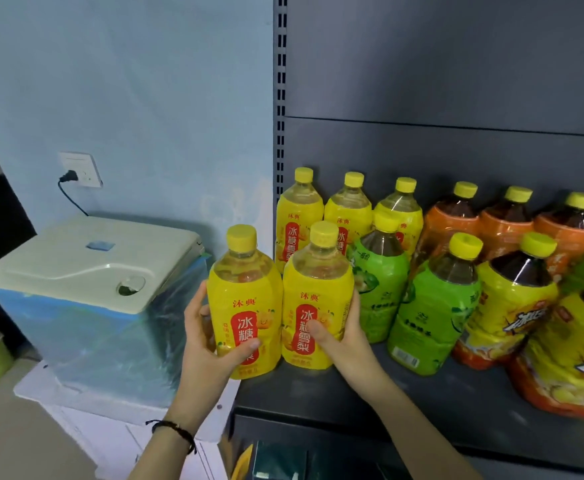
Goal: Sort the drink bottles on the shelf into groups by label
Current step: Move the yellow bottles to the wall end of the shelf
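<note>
While clasped upright, one apiece, by left hand [204, 344] and right hand [344, 341]: two yellow-labelled plastic bottles [249, 299], just front-left of matching trio [349, 209] at back of dark metal shelf [422, 389].

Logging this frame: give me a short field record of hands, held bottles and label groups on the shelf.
left hand: grips left yellow-label bottle
right hand: grips right yellow-label bottle
back left: three yellow-label bottles
back right: three orange-label bottles
middle: two green-label bottles
front right: two yellow-and-orange-label bottles
</note>
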The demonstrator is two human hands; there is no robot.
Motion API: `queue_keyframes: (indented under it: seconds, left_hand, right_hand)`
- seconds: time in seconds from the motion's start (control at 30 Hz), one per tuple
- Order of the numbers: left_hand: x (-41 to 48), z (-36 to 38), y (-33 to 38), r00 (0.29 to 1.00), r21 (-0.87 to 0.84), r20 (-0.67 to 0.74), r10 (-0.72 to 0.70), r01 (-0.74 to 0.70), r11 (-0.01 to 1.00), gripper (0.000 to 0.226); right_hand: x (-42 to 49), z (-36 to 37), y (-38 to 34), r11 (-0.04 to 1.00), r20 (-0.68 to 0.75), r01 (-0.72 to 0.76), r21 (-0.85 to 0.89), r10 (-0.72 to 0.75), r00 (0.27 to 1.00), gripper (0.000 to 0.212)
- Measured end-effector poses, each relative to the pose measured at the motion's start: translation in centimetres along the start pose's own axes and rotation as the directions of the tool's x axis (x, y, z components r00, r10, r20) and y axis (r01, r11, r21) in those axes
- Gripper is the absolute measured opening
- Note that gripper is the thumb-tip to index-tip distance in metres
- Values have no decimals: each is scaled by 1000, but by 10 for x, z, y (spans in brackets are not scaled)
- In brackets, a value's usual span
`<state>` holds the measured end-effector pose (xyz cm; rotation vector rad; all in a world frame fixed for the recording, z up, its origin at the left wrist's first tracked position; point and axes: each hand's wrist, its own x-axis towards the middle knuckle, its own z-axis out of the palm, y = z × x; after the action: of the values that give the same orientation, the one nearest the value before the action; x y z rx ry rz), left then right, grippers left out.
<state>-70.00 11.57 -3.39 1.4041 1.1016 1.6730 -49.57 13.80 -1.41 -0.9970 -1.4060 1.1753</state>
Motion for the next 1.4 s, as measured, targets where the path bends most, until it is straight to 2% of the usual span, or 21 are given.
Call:
queue_keyframes:
  seconds: [0.2,0.37,0.47,0.57,0.63,0.8,0.93,1.1,1.23,1.4]
  left_hand:
    - [26,17,-8,999,1,21,31,-31,1000,93]
    - [44,42,-15,997,-22,77,7,-6,1000,92]
    - [51,57,-21,997,4,77,-4,4,1000,92]
    - [57,70,-25,999,19,39,-37,37,999,85]
    - [61,76,-26,998,42,4,-66,65,997,77]
    - [72,78,-30,996,146,-16,-83,85,986,73]
    - [79,78,-34,997,201,-24,-68,71,977,69]
    - [85,77,-33,995,176,-16,-100,101,979,64]
    - [90,79,-35,991,150,-19,-131,132,980,62]
    - [93,80,-38,992,197,11,-123,118,973,67]
  right_hand:
    - [25,-7,3,998,-66,18,53,-14,998,97]
    - [35,-37,4,999,-98,-38,-21,35,995,116]
    - [41,-50,5,994,-115,-60,-92,49,992,114]
    - [47,-53,7,985,-199,-64,-161,31,979,118]
    - [49,-50,4,982,-225,-60,-177,19,974,114]
    - [51,-50,4,999,-312,-9,-48,-6,950,81]
    - [53,-47,7,998,-361,-41,-46,22,932,69]
    - [64,-40,13,979,-435,-96,-180,8,900,89]
    - [70,-35,9,962,-466,-114,-248,-15,885,80]
    - [67,-36,10,955,-465,-134,-265,-5,885,79]
